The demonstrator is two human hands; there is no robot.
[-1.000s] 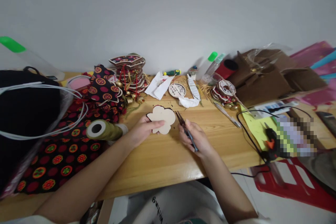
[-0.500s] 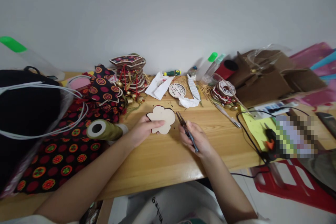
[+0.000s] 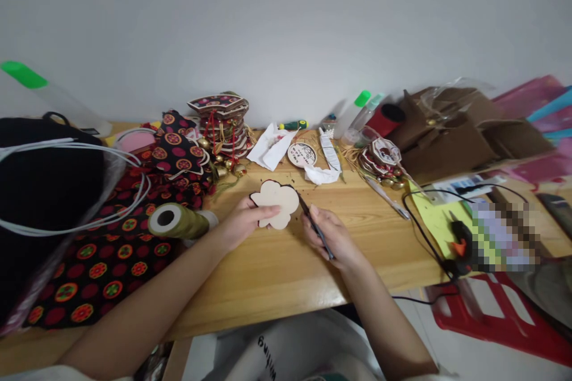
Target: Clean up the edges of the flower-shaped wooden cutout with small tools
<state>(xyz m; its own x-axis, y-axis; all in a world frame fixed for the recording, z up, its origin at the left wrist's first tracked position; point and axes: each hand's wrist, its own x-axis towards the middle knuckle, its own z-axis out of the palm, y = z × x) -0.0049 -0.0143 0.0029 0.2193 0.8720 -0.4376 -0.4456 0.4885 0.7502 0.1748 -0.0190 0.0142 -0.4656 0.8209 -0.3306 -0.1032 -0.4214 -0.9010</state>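
Item: flower-shaped cutout (image 3: 276, 200), pale and flat, with a dark fabric edge showing along its upper rim; it sat just above the tabletop (image 3: 277, 274) near the middle, pinched at its lower left lobe by the left hand (image 3: 243, 220), thumb on top and fingers beneath. It looked thin, light and fairly stiff, probably card or thin board, so a firm pinch near the rim seemed enough, though hard pressure might have bent a lobe. Companion tool: small scissors (image 3: 315, 227), slim, dark and rigid, gripped in the closed right hand (image 3: 333, 237), the tips touching the cutout's right edge; best held by the handles, points kept off the fingers. Nearby: a roll of olive ribbon (image 3: 176, 221) and patterned fabric (image 3: 111, 250) to the left, a glue gun (image 3: 460, 244) well apart to the right.
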